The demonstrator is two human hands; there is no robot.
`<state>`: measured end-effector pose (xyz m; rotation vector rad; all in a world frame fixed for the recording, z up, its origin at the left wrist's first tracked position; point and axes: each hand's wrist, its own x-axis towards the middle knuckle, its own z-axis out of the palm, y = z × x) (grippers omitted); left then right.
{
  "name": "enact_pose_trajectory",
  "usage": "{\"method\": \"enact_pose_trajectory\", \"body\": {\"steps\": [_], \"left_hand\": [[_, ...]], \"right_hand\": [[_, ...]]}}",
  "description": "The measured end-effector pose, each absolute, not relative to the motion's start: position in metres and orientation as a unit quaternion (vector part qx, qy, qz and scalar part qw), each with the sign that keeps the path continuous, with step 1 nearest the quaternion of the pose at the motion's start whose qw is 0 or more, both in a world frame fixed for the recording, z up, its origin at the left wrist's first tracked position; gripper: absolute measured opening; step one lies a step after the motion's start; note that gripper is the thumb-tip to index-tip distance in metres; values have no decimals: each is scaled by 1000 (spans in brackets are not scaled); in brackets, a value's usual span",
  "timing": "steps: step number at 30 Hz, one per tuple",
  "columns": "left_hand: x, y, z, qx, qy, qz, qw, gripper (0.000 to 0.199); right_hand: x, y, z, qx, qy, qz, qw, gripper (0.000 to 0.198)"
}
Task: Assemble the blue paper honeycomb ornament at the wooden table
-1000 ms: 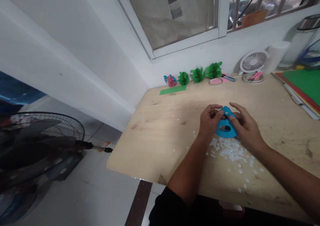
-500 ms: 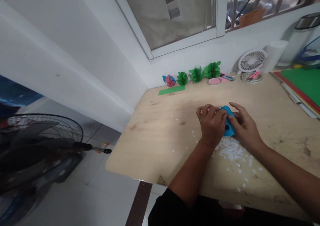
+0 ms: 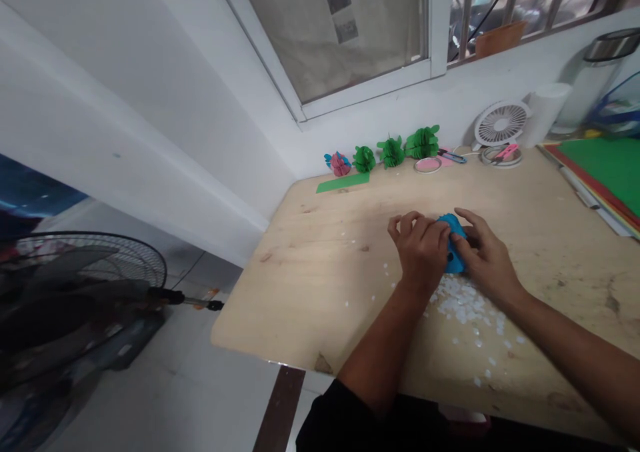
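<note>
A small blue paper craft [image 3: 454, 263] with a bumpy upper edge and a black dot is held between my two hands above the table. From its left side, my left hand [image 3: 420, 244] pinches it with bent fingers. My right hand [image 3: 486, 255] grips the other side, thumb on the front and index finger raised behind. Fingers cover much of the craft, so its full shape is hidden. Just below the hands lies a scatter of small white paper bits [image 3: 463, 302].
Along the wall stand green pleated paper crafts [image 3: 391, 152], a pink and blue one [image 3: 340, 164], a green strip [image 3: 343, 183], a tape ring [image 3: 427, 165], a cutter [image 3: 453, 156] and a small white fan [image 3: 501, 124]. Coloured sheets [image 3: 603, 172] lie at right; a floor fan [image 3: 85, 259] is left.
The blue paper craft has turned slightly in my hands, and its black dot shows less. Both hands keep their hold, and the view has shifted a little.
</note>
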<state>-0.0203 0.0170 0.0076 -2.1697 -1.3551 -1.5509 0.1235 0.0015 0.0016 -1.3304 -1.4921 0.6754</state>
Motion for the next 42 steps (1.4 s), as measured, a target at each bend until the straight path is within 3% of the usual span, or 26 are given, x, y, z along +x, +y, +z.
{"method": "enact_pose_trajectory", "body": {"steps": [32,42], "left_hand": [[-29,26,8,-759,-435,-478,79,23],[-27,25,8,-752,-416,-494,130,12]], "right_hand": [[120,-1,2,-564,-602,295,482,63],[120,4,0,-545,-558,353,516,72]]}}
